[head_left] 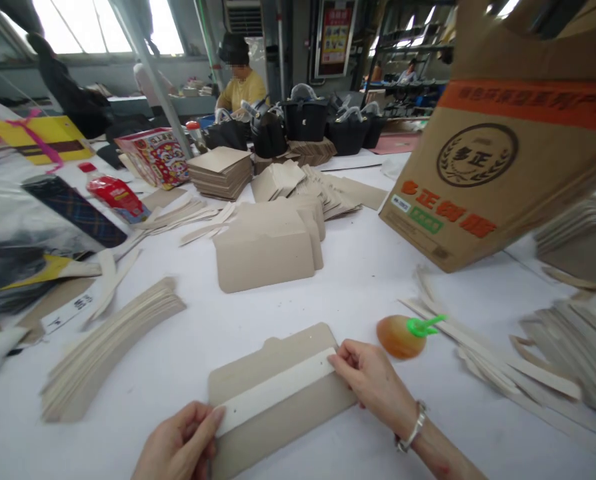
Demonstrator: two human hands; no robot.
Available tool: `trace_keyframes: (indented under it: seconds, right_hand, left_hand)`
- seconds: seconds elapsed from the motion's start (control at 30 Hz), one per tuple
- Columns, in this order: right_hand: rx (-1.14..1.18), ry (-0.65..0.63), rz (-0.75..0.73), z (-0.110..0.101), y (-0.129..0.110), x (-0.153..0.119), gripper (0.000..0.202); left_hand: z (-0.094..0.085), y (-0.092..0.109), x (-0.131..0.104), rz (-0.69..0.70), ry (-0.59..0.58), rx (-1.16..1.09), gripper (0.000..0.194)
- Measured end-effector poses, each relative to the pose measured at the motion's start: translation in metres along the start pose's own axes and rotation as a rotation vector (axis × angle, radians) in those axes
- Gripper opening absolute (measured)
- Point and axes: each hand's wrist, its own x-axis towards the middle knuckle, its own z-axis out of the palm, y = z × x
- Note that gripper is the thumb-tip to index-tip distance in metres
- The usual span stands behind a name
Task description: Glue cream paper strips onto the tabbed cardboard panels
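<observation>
A pale strip (278, 392) with small holes near its ends lies lengthwise across a grey-beige board (265, 360) with rounded corners and a small tab on its far edge. My left hand (183, 437) pinches the strip's left end at the board's left edge. The strip's right end is between the thumb and fingers of my right hand (365, 373), near the board's right edge. Just beyond my right hand sits a squat bottle of amber liquid (401, 337) with a green nozzle.
Curved strips (113, 353) are stacked at left, and loose strips (498, 367) lie at right. Folded boards (265, 257) sit ahead, before a board stack (221, 175) and black bags (304, 120). A large carton (478, 167) stands back right. A person in yellow (243, 90) is beyond.
</observation>
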Motion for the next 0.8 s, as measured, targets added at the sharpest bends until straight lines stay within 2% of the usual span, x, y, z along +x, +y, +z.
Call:
trace_keyframes:
  seconds: [0.13, 0.3, 0.8]
  right_hand:
    - [-0.022, -0.041, -0.011, 0.002, 0.008, 0.003, 0.034]
    - [-0.095, -0.063, -0.008, 0.005, 0.019, 0.006, 0.039]
    - [-0.028, -0.099, 0.046, 0.007, 0.033, 0.009, 0.041]
  left_hand:
    - [0.001, 0.008, -0.001, 0.020, 0.002, -0.012, 0.046]
    - [0.000, 0.007, -0.001, 0.007, 0.050, -0.037, 0.036]
    - [0.000, 0.007, -0.003, 0.038, 0.058, -0.056, 0.034]
